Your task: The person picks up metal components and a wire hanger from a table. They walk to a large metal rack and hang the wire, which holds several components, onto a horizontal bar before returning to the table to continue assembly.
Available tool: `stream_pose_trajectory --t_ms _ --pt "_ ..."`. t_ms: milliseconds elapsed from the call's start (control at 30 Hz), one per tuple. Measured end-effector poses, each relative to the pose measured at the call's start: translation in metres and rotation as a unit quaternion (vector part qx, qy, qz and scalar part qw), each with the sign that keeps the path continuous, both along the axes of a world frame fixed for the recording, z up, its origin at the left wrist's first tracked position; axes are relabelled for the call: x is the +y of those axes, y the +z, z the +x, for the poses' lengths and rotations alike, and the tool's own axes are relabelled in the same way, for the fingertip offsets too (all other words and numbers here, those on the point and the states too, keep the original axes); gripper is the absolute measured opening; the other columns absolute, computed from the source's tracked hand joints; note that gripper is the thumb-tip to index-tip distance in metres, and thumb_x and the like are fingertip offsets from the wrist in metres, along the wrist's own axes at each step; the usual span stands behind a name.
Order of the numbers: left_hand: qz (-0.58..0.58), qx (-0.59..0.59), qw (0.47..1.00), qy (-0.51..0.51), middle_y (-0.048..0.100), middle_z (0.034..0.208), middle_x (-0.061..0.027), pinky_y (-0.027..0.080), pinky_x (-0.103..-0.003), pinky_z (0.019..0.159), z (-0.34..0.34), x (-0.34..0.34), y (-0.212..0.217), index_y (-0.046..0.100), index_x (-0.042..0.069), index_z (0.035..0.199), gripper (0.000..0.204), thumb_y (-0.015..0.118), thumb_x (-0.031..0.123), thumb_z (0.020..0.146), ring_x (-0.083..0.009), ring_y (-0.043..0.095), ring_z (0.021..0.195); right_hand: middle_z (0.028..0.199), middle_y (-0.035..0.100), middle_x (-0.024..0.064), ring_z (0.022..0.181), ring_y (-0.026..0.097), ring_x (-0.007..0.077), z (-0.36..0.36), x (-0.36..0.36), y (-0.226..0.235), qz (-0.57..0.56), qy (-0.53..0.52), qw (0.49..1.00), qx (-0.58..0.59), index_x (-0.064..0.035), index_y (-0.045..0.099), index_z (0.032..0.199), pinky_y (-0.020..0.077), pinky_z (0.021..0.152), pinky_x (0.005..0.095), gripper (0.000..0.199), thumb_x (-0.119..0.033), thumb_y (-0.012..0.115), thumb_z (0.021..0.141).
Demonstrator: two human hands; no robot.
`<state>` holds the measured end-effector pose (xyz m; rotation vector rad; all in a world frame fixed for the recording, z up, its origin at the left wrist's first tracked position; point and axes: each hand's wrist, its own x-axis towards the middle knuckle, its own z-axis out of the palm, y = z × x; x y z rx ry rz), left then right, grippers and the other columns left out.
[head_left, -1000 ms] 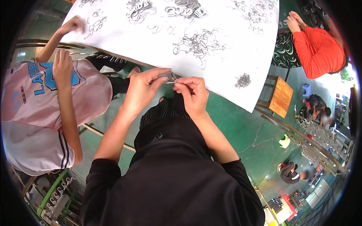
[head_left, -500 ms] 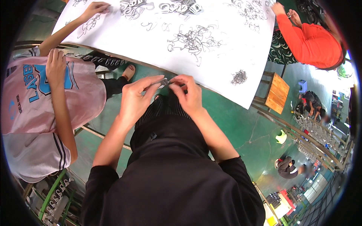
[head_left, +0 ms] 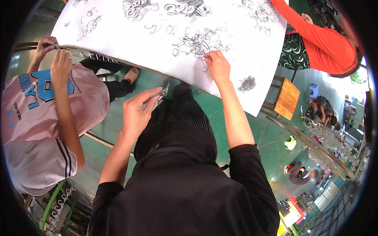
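My left hand (head_left: 138, 112) hangs in front of the table edge, thumb and fingers pinched on a small shiny metal piece (head_left: 164, 91); its exact kind is too small to tell. Over the white table (head_left: 185, 67), my right hand (head_left: 219, 67) reaches to the near side of a loose pile of thin dark wire hooks (head_left: 197, 42). Its fingertips are closed together at one wire hook (head_left: 204, 65), which lies at the pile's edge. A smaller, tighter heap of dark bits (head_left: 247, 83) is to the right of that hand.
Flat grey metal pieces (head_left: 187, 8) are heaped at the table's far side. A co-worker in a pink shirt (head_left: 43, 102) sits at left, handling something small; another in red sleeves (head_left: 327, 47) is at right. A wooden stool (head_left: 287, 98) stands by the table's right corner.
My right hand has left the metal piece and moved forward and right to the wire hooks. My left hand keeps the piece. The left co-worker's far hand has come back from the table.
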<state>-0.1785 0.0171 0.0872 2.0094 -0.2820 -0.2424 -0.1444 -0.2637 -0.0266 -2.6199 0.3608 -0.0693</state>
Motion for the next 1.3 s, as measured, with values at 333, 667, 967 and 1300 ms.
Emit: stream_pose_trajectory --t_ms 333,667,967,1300 --pt "-0.001 0.013 1.000 0.016 0.070 0.094 -0.0121 0.054 -0.027 0.068 0.001 -0.002 -0.003 0.069 0.001 0.102 0.019 0.063 -0.001 0.084 -0.0172 0.069 0.077 0.086 0.059 0.0069 0.078 0.060 0.0205 0.009 -0.011 0.006 0.033 0.114 0.993 0.014 -0.0057 0.058 0.091 0.0452 0.068 0.0349 0.010 -0.014 0.061 0.087" --pt "-0.019 -0.001 0.999 0.041 0.070 0.088 -0.0108 0.055 -0.028 0.068 -0.002 -0.009 -0.003 0.066 0.001 0.097 0.016 0.066 0.000 0.081 -0.0192 0.069 0.077 0.087 0.065 0.0116 0.070 0.062 0.0142 -0.046 0.089 0.096 0.653 -0.019 0.757 0.007 -0.0029 0.045 0.103 0.0500 0.057 0.0228 0.023 0.000 0.062 0.087" --pt "-0.059 -0.039 0.998 0.004 0.069 0.087 -0.0125 0.054 -0.030 0.065 0.001 -0.018 -0.003 0.065 0.000 0.096 0.014 0.066 0.003 0.082 -0.0221 0.069 0.075 0.088 0.064 0.0136 0.072 0.065 0.0154 -0.058 0.117 0.106 0.608 -0.067 0.779 -0.136 -0.0004 0.044 0.099 0.0542 0.064 0.0255 0.021 0.005 0.060 0.087" --pt "0.034 -0.157 0.985 0.066 0.068 0.093 -0.0120 0.052 -0.037 0.073 0.177 -0.072 -0.102 0.069 0.005 0.098 0.018 0.067 0.015 0.083 -0.0287 0.063 0.084 0.092 0.062 0.0202 0.077 0.065 0.0207 -0.072 0.109 0.091 0.507 0.064 0.824 -0.245 0.0013 0.039 0.100 0.0562 0.072 0.0316 0.027 0.015 0.056 0.084"
